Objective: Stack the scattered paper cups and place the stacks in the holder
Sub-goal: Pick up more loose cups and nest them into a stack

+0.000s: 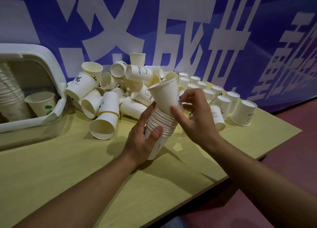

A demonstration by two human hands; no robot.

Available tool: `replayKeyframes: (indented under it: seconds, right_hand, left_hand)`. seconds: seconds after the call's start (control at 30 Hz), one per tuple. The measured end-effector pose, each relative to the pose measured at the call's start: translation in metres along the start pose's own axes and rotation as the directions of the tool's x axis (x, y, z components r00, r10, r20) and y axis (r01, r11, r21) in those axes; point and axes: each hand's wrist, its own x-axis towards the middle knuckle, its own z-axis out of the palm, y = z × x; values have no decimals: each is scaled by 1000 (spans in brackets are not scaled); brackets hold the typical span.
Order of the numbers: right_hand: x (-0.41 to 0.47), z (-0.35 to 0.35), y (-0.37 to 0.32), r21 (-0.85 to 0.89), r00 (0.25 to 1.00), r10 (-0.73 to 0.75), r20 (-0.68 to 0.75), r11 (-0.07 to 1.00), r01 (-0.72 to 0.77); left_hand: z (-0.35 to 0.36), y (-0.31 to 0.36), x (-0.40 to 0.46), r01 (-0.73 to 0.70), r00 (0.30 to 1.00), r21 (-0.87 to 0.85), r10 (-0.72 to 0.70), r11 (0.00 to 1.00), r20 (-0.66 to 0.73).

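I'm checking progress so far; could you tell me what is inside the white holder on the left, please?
Inside the holder there is a tall stack of cups and one single upright cup with a green print. The holder's rim and the picture's edge hide whatever lies further left.

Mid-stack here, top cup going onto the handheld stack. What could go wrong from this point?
1. The top cup sits tilted with its rim squashed, pinched by the right hand; forced down, it may jam or crease.
2. The stack is held off the table by the left hand alone and leans; it could slip or separate.
3. The loose cup pile lies just behind; a knock could roll cups off.
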Motion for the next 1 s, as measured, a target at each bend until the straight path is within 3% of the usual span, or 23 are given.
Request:
replayKeyframes:
  seconds: [0.1,0.27,0.4,0.47,0.53,0.6,0.7,0.87,1.0]
  right_hand:
    - [-2,1,2,82,995,69,66,994,-75]
    - [-7,3,5,50,986,119,116,991,-126]
    - [-15,0,18,-59,994,69,80,996,-64]
    - [-12,-6,26,-198,997,70,40,978,-61]
    - [-7,-14,34,-426,989,139,43,898,-108]
    - [-4,-21,42,-668,964,258,66,729,-150]
    - [-7,-25,54,-825,907,410,95,542,-159]
    - [-16,-23,59,-868,902,424,74,473,-151]
    - [-19,-21,57,-831,918,387,82,536,-152]
  left_hand:
    - [0,1,0,6,1000,-5,-6,1000,5]
    - [1,-5,0,9,999,-37,-10,999,-33]
    - [0,-5,2,10,996,-36,-13,999,-89]
    - [0,-5,2,12,996,-29,-14,1000,-85]
    - [0,-5,1,12,996,-40,-15,999,-84]
    - [0,-4,1,13,996,-47,-17,999,-87]
    - [-1,-3,2,17,996,-49,-22,999,-87]
    - [-1,-2,1,19,996,-45,-23,999,-85]
    - [0,-1,0,8,998,-22,-9,1000,-68]
